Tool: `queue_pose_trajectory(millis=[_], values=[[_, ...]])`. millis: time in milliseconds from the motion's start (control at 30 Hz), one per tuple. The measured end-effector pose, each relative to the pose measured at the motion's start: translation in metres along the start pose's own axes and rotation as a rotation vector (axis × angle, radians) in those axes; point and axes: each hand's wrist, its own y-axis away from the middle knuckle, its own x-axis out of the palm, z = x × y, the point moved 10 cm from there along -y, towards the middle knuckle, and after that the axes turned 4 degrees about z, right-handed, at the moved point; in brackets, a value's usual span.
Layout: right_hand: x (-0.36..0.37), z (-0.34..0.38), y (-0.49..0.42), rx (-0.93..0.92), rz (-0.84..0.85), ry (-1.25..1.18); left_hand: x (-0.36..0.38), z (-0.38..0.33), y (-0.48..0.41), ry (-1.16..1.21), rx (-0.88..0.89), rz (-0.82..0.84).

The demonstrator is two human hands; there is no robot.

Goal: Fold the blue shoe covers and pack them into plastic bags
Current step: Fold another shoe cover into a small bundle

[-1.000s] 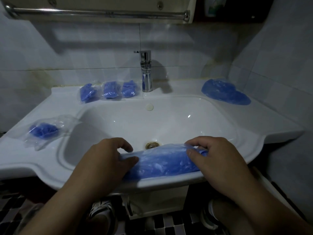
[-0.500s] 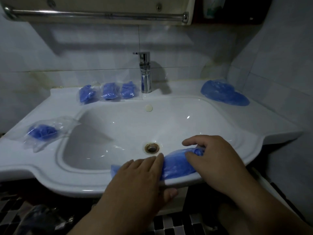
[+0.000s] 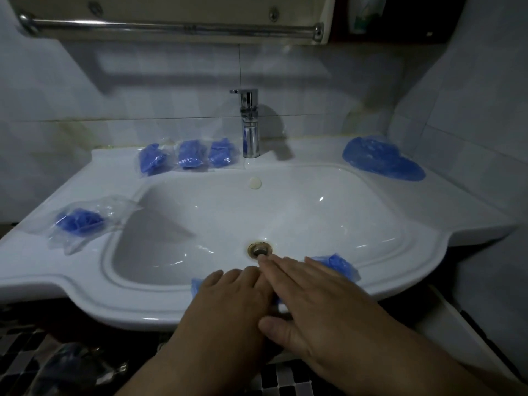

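A blue shoe cover (image 3: 337,265) lies along the front rim of the white sink (image 3: 85,281), mostly hidden under my hands; only its right end and a small left corner show. My left hand (image 3: 228,307) rests flat on it, palm down. My right hand (image 3: 323,304) also lies flat on it, fingers straight and overlapping my left fingertips. Neither hand grips anything. Three packed bags (image 3: 191,155) with folded blue covers sit behind the basin to the left of the faucet. Another packed bag (image 3: 80,221) lies on the left ledge. A pile of loose blue covers (image 3: 383,161) sits at the back right corner.
A chrome faucet (image 3: 250,124) stands at the back centre, and the drain (image 3: 258,248) sits just beyond my fingertips. A metal towel bar (image 3: 171,25) runs overhead. Tiled walls close in behind and on the right. Dark checkered floor lies below the sink.
The shoe cover is shorter now: my left hand slid right over it, and my right hand left its right end to lie flat across my left fingers.
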Motion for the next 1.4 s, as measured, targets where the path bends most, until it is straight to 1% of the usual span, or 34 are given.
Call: queue_pose_trajectory(millis=[133,233,333,400,500,567,633,700,767,833,967,1100,1167,1267,1400], values=[[-0.006,-0.018,0.003,0.029,-0.065,0.171,-0.002,0.010,0.003,-0.083,-0.040,0.077],[-0.013,-0.038,0.006,0.073,-0.079,0.182,-0.009,0.021,0.007,-0.014,-0.045,0.134],[-0.016,-0.045,0.007,0.083,-0.105,0.159,-0.008,0.030,0.009,-0.005,-0.082,0.181],[-0.018,-0.044,0.008,0.091,-0.125,0.142,-0.011,0.029,0.009,0.037,-0.080,0.159],[-0.018,-0.040,0.010,0.110,-0.131,0.107,-0.030,0.017,0.005,0.171,0.011,0.010],[-0.020,-0.039,0.013,0.120,-0.136,0.090,-0.041,0.005,0.004,0.169,0.091,-0.075],[-0.022,-0.038,0.016,0.101,-0.156,0.077,-0.045,-0.001,0.003,0.127,0.134,-0.100],[-0.025,-0.039,0.019,0.064,-0.182,0.062,-0.043,-0.004,0.003,0.139,0.167,-0.104],[-0.030,-0.037,0.023,0.005,-0.217,0.040,-0.040,-0.004,0.004,0.160,0.164,-0.098],[-0.041,-0.037,0.026,-0.061,-0.287,-0.008,-0.042,-0.002,0.004,0.195,0.142,-0.094],[-0.046,-0.048,0.026,-0.055,-0.347,-0.134,-0.042,0.009,0.003,0.284,0.059,-0.102],[-0.045,-0.070,0.021,0.049,-0.396,-0.320,-0.044,0.026,0.005,0.367,-0.067,-0.129],[-0.044,-0.078,0.020,0.111,-0.413,-0.394,-0.043,0.032,0.006,0.402,-0.127,-0.112],[-0.044,-0.080,0.017,0.175,-0.429,-0.398,-0.043,0.034,0.007,0.438,-0.199,-0.099],[-0.040,-0.077,0.012,0.249,-0.447,-0.349,-0.040,0.043,0.003,0.449,-0.347,-0.168]])
